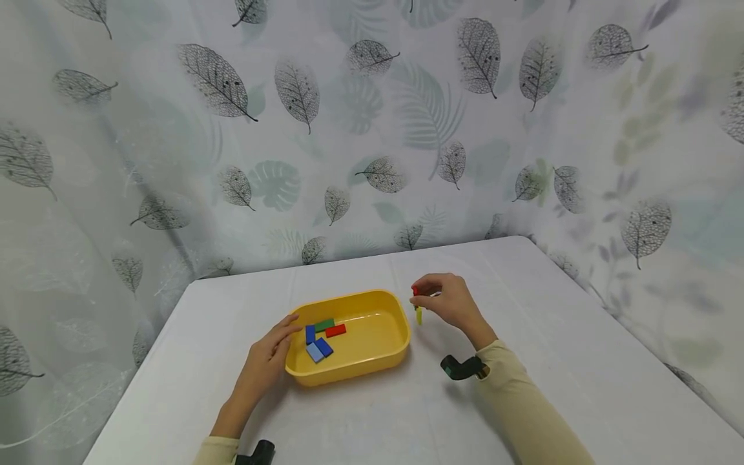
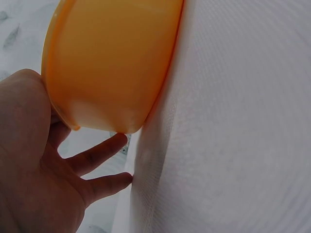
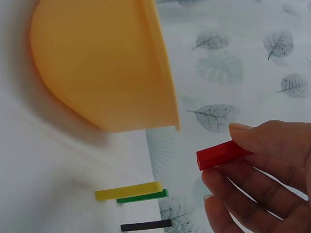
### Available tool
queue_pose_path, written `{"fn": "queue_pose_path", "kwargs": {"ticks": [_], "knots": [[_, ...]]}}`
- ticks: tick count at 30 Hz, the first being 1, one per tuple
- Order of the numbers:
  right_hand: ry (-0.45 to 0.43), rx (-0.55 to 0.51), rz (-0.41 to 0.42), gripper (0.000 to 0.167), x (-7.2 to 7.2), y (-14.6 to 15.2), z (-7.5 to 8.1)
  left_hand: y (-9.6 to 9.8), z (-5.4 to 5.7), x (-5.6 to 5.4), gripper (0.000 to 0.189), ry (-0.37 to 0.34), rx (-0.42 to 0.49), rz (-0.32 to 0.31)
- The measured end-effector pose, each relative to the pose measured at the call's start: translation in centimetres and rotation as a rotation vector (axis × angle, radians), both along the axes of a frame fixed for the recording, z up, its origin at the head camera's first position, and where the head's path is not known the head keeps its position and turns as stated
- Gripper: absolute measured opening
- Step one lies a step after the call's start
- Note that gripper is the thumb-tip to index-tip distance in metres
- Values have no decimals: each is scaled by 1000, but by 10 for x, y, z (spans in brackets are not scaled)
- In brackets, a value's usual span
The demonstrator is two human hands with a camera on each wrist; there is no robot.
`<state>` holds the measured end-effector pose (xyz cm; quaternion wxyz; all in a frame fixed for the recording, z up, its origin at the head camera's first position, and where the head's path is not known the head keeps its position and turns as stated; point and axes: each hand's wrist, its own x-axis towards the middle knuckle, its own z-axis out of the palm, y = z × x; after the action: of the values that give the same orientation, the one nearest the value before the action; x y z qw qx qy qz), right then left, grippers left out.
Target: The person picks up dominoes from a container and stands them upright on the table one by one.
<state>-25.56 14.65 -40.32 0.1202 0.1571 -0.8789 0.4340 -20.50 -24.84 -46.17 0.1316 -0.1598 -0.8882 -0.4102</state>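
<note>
Left hand [image 1: 264, 361]: it rests on the white worktop [image 1: 360, 420] against the left end of the yellow tray [image 1: 372, 361]. Its fingers [image 2: 97, 154] are extended and relaxed, touching the tray's outer wall and gripping nothing.

Yellow tray: it lies between the two hands. Inside, just right of the left fingertips, lie a green block [image 1: 324, 324], a red tile [image 1: 335, 330] and three blue blocks [image 1: 316, 345], flat on the tray floor.

Right hand [image 1: 447, 300]: it hovers just beyond the tray's right end. Thumb and fingers [image 3: 252, 141] pinch a red block [image 3: 221, 154] by one end. In the right wrist view the block's long axis runs roughly level, its free end pointing toward the tray wall.

Beneath the right fingers, on the worktop, lie a yellow block [image 3: 129, 191], a green bar [image 3: 143, 196] and a dark block [image 3: 146, 224], roughly parallel; the first two touch.

Controlling relation: the tray opening lies to the left of the right fingers, and the right hand is the nearer hand to the loose blocks.
</note>
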Motion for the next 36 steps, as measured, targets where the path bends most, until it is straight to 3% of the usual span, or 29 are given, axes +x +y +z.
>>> {"fn": "queue_pose_path", "kwargs": {"ticks": [17, 26, 36], "knots": [[-16, -33, -57, 19, -3, 18, -15, -1, 3, 1, 31, -7, -4, -5], [-96, -35, -98, 18, -5, 23, -24, -1, 3, 1, 32, -12, -8, -1], [-127, -17, -108, 20, -7, 25, -34, -1, 3, 1, 31, -14, -9, 6]]}}
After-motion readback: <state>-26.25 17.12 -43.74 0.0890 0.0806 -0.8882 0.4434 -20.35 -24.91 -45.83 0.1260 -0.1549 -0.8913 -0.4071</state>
